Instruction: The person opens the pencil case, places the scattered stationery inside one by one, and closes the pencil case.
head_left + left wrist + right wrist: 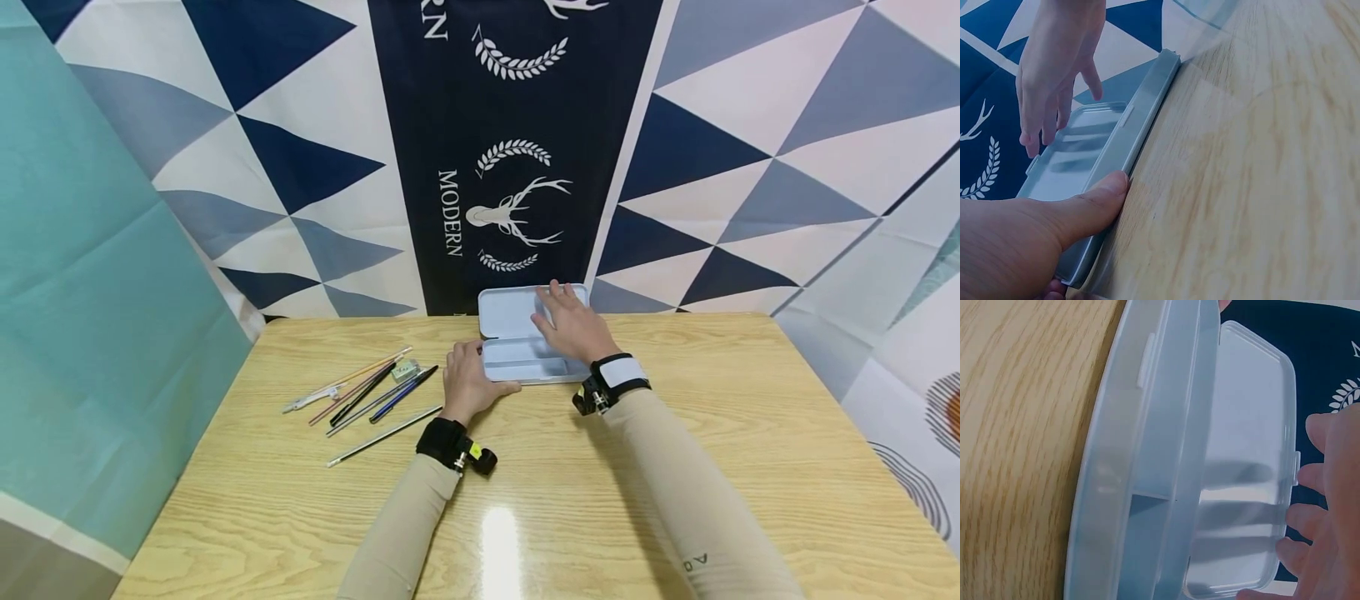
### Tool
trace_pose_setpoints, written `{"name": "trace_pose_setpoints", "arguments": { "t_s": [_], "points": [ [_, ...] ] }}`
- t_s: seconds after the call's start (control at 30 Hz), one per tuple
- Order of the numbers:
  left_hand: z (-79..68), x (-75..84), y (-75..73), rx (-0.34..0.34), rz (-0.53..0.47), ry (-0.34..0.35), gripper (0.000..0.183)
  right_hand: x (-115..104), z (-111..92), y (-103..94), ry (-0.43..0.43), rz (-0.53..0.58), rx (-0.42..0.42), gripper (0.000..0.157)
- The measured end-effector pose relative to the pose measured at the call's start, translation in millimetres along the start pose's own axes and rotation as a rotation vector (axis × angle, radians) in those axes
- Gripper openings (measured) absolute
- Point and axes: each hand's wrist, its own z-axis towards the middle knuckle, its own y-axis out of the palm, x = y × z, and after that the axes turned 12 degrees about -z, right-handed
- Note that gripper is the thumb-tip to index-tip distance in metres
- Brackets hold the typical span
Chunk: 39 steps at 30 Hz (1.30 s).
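Note:
A pale blue pencil case (517,371) lies on the table near its back edge, its hinged lid (508,313) swung up and back toward the wall. Dividers split the inside into compartments. My left hand (468,385) grips the case's left end, the thumb along the front side in the left wrist view and the other fingers partly hidden. Over the right part of the lid, my right hand (576,327) is spread with its fingers extended. In the right wrist view those fingertips (1297,519) are by the lid's outer edge; whether they touch it I cannot tell.
Left of the case lie several pens and pencils, among them a blue pen (405,393), a black pen (363,393) and a striped pencil (384,437). A small eraser (406,371) sits among them. A patterned cloth (517,167) hangs behind the table.

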Motion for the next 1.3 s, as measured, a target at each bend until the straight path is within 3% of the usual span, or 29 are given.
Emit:
{"name": "trace_pose_setpoints", "arguments": {
  "t_s": [0.3, 0.7, 1.3],
  "points": [
    [-0.2, 0.3, 2.0, 0.009, -0.005, -0.008, 0.106, 3.4, 0.1, -1.8, -0.014, -0.020, 0.046, 0.068],
    [0.9, -0.1, 2.5, 0.015, -0.009, -0.017, 0.107, -5.3, -1.5, -24.6, 0.023, -0.072, 0.041, 0.060],
    [0.6, 4.9, 1.7, 0.010, -0.019, -0.027, 0.105, 40.8, -20.8, -36.9, 0.099, -0.100, 0.062, 0.057]
  ]
}}
